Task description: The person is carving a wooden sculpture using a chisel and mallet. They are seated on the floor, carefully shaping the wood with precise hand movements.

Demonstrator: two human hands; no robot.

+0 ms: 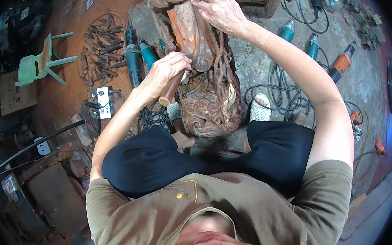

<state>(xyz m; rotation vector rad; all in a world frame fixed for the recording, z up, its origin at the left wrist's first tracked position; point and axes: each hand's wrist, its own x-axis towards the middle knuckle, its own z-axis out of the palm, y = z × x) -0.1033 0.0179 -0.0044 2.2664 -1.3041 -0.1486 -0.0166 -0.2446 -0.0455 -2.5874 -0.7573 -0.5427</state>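
A brown wood carving [208, 109] lies between my feet, its near end cut into swirls and its middle showing smooth reddish folds. My left hand [163, 76] is closed round the handle of a wooden-handled carving tool [171, 91]. The round butt of that handle points toward me, and its working end is hidden by my hand and the carving. Farther up, my right hand [222, 13] lies on the carving's right side with its fingers spread, holding nothing that I can see.
Power tools flank the carving: a teal grinder [133, 61] on the left, an orange one [342, 64] on the right. Cables [279, 99] coil beside my white shoe [260, 108]. Many wooden-handled tools [103, 51] fill a round basket near a green chair [43, 60]. A power strip [104, 103] stands left.
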